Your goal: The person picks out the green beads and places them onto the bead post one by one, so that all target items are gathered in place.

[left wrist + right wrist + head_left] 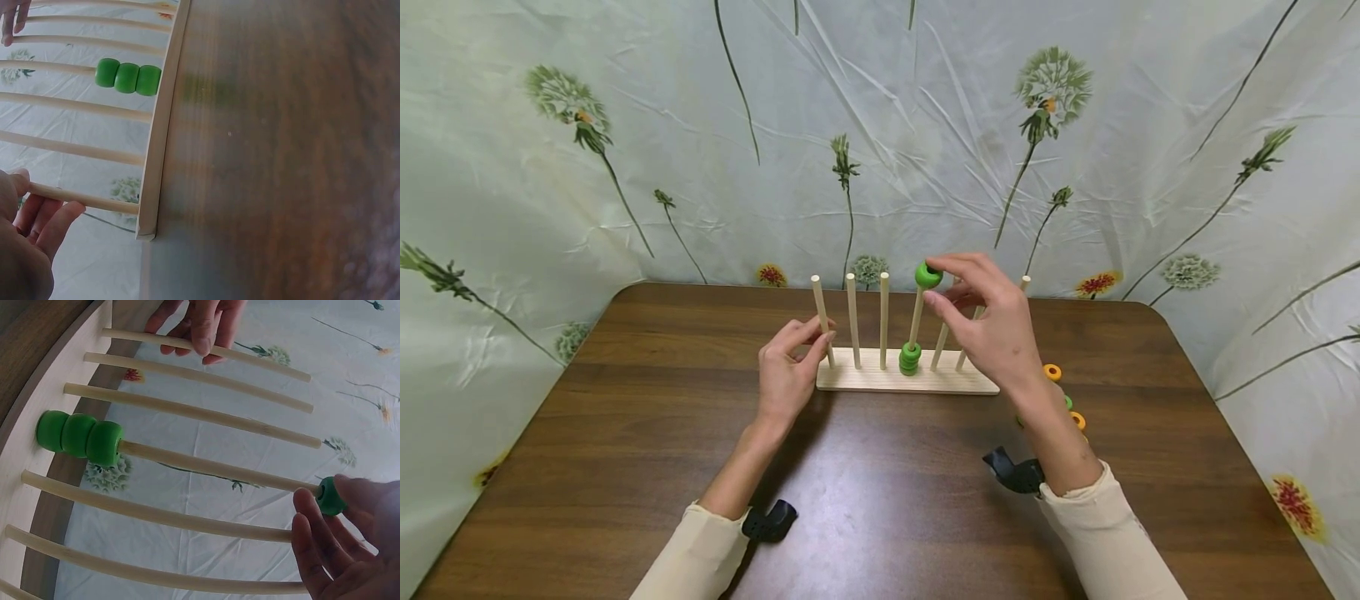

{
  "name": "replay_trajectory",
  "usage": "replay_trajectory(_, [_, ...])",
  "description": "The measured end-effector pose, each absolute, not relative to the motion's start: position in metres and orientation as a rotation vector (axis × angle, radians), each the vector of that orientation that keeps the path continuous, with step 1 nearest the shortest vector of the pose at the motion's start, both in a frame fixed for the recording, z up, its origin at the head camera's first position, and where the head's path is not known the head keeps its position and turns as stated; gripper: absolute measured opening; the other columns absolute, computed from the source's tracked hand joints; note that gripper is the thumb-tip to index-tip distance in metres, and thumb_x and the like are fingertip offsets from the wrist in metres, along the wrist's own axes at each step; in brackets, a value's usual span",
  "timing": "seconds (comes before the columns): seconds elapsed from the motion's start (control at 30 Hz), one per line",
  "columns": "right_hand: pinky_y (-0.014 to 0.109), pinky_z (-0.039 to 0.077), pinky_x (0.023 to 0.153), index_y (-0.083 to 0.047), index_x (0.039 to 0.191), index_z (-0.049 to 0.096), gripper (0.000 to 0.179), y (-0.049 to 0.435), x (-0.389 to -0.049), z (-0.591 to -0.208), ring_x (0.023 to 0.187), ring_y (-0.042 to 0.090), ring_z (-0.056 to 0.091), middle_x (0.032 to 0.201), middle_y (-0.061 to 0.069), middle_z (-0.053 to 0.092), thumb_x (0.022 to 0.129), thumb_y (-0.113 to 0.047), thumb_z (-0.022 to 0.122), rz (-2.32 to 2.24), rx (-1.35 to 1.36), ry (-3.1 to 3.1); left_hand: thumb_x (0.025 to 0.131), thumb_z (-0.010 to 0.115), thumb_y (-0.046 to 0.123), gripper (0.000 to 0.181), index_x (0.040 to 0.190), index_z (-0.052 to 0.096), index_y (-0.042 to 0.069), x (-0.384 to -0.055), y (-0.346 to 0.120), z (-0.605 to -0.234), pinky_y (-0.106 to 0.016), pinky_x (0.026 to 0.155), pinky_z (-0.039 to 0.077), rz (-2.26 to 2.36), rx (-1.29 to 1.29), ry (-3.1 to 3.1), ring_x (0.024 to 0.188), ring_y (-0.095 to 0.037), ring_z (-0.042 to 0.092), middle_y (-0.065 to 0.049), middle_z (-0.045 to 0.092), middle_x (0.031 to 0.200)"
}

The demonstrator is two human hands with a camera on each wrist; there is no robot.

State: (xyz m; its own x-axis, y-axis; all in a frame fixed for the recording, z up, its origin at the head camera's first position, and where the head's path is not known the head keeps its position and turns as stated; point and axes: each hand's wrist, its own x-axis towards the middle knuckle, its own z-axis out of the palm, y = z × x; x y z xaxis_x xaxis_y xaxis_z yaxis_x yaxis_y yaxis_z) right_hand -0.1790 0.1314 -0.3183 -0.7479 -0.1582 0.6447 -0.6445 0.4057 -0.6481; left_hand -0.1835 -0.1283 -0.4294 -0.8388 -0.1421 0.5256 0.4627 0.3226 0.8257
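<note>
While the left hand [788, 367] pinches the leftmost wooden peg [819, 298], apparently steadying the pegboard [868, 381], the right hand [996, 321] pinches one green bead [928, 276], seemingly for alignment, at the fourth peg's [916, 321] tip; three green beads [127, 77] below it.

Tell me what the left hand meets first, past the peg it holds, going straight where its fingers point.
Past the leftmost peg, the left hand would probably meet the second peg from the left; depth along that line is hard to judge.
</note>
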Motion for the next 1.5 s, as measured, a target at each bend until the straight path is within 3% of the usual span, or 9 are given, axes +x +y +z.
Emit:
replay_trajectory(0.4, [0.019, 0.059, 0.08, -0.008, 0.126, 0.074, 0.034, 0.133, -0.178, -0.321, 0.089, 0.018, 0.071, 0.127, 0.005, 0.068, 0.093, -0.004, 0.077, 1.274, 0.71, -2.285, 0.093, 0.076, 0.002, 0.015, 0.108, 0.08, 0.003, -0.183, -0.128, -0.429, -0.012, 0.068, 0.062, -1.547, -0.28, -2.077, 0.085, -0.025, 0.073, -0.012, 0.07, 0.089])
replay_trajectory(0.67, [0.018, 0.061, 0.084, -0.007, 0.123, 0.074, 0.031, 0.142, -0.174, -0.323, 0.093, 0.019, 0.072, 0.127, 0.006, 0.067, 0.093, -0.001, 0.075, 1.365, 0.727, -2.211, 0.093, 0.077, 0.002, 0.015, 0.107, 0.081, 0.004, -0.183, -0.128, -0.428, -0.014, 0.07, 0.063, -1.536, -0.288, -2.079, 0.086, -0.025, 0.073, -0.012, 0.07, 0.089])
replay_trajectory(1.0, [0.016, 0.061, 0.084, -0.004, 0.12, 0.074, 0.03, 0.16, -0.165, -0.327, 0.094, 0.005, 0.07, 0.121, 0.007, 0.066, 0.091, 0.005, 0.075, 1.46, 0.696, -2.151, 0.093, 0.077, 0.004, 0.015, 0.107, 0.081, 0.004, -0.184, -0.129, -0.43, -0.014, 0.067, 0.063, -1.519, -0.29, -2.074, 0.084, -0.022, 0.072, -0.013, 0.071, 0.089])
replay_trajectory(1.13, [0.016, 0.061, 0.084, -0.005, 0.119, 0.074, 0.03, 0.167, -0.162, -0.329, 0.092, 0.005, 0.07, 0.116, 0.001, 0.065, 0.09, 0.007, 0.075, 1.47, 0.682, -2.132, 0.093, 0.077, 0.002, 0.015, 0.107, 0.081, 0.004, -0.183, -0.129, -0.431, -0.013, 0.068, 0.063, -1.533, -0.283, -2.075, 0.085, -0.023, 0.073, -0.011, 0.07, 0.088])
replay_trajectory(1.37, [0.015, 0.061, 0.084, -0.002, 0.119, 0.074, 0.031, 0.181, -0.156, -0.335, 0.091, 0.004, 0.07, 0.113, 0.011, 0.065, 0.09, 0.008, 0.074, 1.473, 0.668, -2.146, 0.092, 0.077, 0.002, 0.015, 0.107, 0.08, 0.001, -0.183, -0.128, -0.431, -0.013, 0.068, 0.063, -1.525, -0.287, -2.076, 0.084, -0.025, 0.073, -0.009, 0.07, 0.088])
replay_trajectory(1.5, [0.013, 0.06, 0.084, 0.0, 0.119, 0.073, 0.03, 0.187, -0.154, -0.337, 0.09, 0.003, 0.07, 0.11, 0.002, 0.065, 0.09, 0.007, 0.075, 1.454, 0.625, -2.179, 0.093, 0.077, 0.002, 0.015, 0.108, 0.08, 0.001, -0.183, -0.128, -0.431, -0.014, 0.068, 0.063, -1.52, -0.293, -2.071, 0.084, -0.025, 0.072, -0.011, 0.07, 0.088])
